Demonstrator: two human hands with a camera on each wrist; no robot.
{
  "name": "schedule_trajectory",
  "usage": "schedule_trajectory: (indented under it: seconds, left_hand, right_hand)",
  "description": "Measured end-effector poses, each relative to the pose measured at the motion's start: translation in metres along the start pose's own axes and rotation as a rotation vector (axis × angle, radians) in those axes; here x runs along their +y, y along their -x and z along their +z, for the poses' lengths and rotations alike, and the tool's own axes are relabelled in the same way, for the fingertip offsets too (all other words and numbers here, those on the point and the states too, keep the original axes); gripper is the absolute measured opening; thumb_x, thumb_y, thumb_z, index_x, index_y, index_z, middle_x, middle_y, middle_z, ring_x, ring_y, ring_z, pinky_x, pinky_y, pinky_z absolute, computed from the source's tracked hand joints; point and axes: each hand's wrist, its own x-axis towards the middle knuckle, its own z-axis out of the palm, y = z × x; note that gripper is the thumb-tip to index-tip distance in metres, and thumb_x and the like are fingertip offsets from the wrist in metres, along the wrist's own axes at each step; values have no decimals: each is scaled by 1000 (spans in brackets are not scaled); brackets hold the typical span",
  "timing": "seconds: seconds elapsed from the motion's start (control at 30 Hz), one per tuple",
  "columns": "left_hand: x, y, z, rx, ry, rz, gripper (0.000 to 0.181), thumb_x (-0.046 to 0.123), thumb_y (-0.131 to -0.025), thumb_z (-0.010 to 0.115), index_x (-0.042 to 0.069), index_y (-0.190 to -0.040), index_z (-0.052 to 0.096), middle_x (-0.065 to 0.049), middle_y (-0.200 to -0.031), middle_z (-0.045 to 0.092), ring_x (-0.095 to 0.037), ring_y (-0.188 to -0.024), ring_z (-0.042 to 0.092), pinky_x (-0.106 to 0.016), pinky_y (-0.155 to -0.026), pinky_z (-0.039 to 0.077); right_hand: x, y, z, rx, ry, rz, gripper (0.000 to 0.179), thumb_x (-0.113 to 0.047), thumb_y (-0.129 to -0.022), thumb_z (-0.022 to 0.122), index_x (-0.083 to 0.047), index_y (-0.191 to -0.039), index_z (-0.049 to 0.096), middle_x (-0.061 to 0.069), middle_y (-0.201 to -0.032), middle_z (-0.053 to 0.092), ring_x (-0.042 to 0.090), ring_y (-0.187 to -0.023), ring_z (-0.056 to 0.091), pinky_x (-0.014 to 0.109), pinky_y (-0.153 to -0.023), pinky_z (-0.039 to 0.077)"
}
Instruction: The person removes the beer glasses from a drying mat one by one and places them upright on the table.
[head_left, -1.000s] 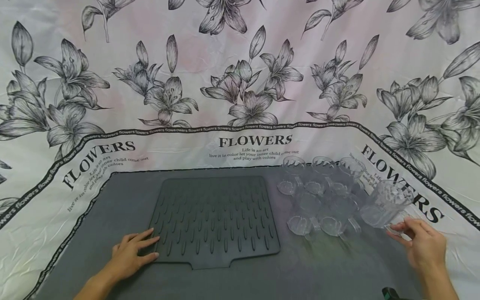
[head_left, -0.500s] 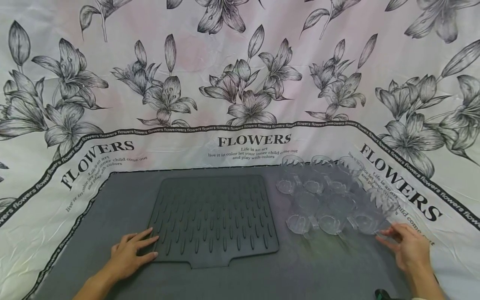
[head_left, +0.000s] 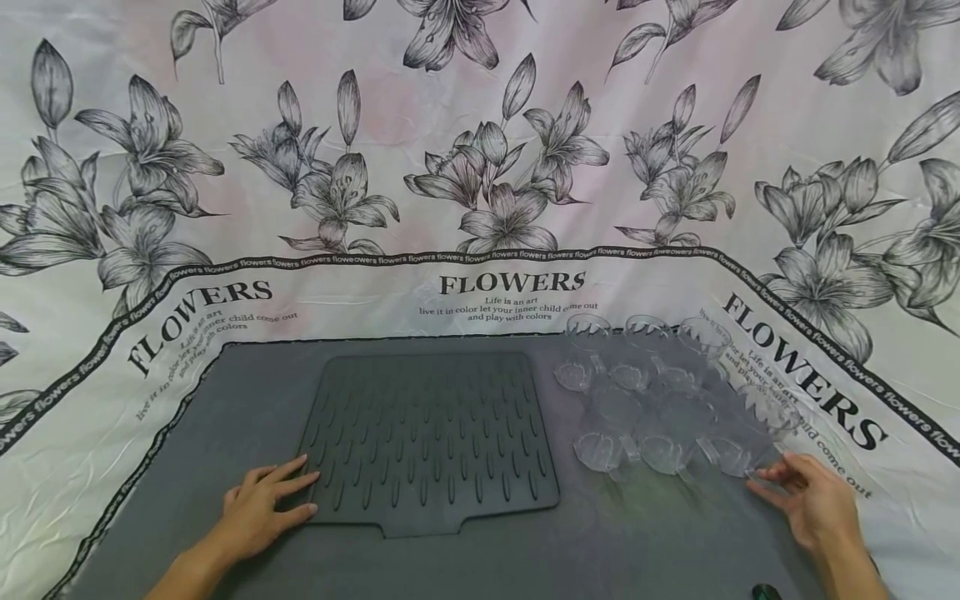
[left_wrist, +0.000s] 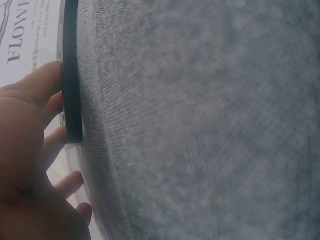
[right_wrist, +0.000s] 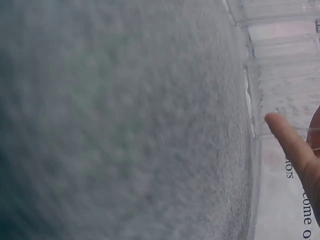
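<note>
My left hand (head_left: 258,512) rests at the left edge of a dark drying mat (head_left: 431,433) with raised ridges, its fingertips touching the edge. In the left wrist view, the fingers are spread against the mat's black edge (left_wrist: 73,75). My right hand (head_left: 813,500) pinches the handle side of a clear mug (head_left: 738,458), the rightmost in the front row. That mug stands upright on the grey table, close beside its neighbour. In the right wrist view, the thumb (right_wrist: 287,137) overlaps the clear wall of the mug, while most of the other fingers are out of frame.
Several more clear mugs (head_left: 600,450) stand in two rows right of the mat, handles turned toward the front. A white flower-printed cloth (head_left: 510,304) hangs behind the grey table (head_left: 600,550). A small dark object (head_left: 765,592) shows at the bottom edge.
My right hand has moved left with the mug and set it down at the right end of the front row. My left hand has stayed at the mat's edge.
</note>
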Motion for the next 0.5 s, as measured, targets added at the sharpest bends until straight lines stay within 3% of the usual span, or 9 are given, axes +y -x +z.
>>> schedule_trajectory:
  seconds: [0.13, 0.23, 0.5]
  left_hand:
    - [-3, 0, 1, -18, -1, -3, 55, 49, -82, 72, 15, -125, 67, -12, -144, 46, -42, -122, 33, -61, -82, 23]
    - [-5, 4, 1, -38, -1, -18, 57, 51, -82, 71, 16, -127, 67, -11, -145, 44, -43, -124, 31, -61, -83, 23]
    - [-10, 14, -4, -79, 2, -79, 61, 54, -82, 69, 17, -130, 64, -13, -146, 41, -44, -124, 30, -63, -82, 24]
  right_hand:
    - [2, 3, -5, -38, 7, 34, 36, -4, -105, 34, 2, -80, 60, 15, -75, 62, 29, -76, 67, 49, -72, 55]
    - [5, 1, -4, -24, 30, 44, 36, -4, -105, 35, 2, -81, 60, 15, -75, 63, 29, -76, 67, 49, -72, 55]
    - [7, -13, 8, 16, 193, 70, 26, -12, -103, 46, -1, -85, 61, 13, -80, 65, 26, -79, 67, 46, -71, 55]
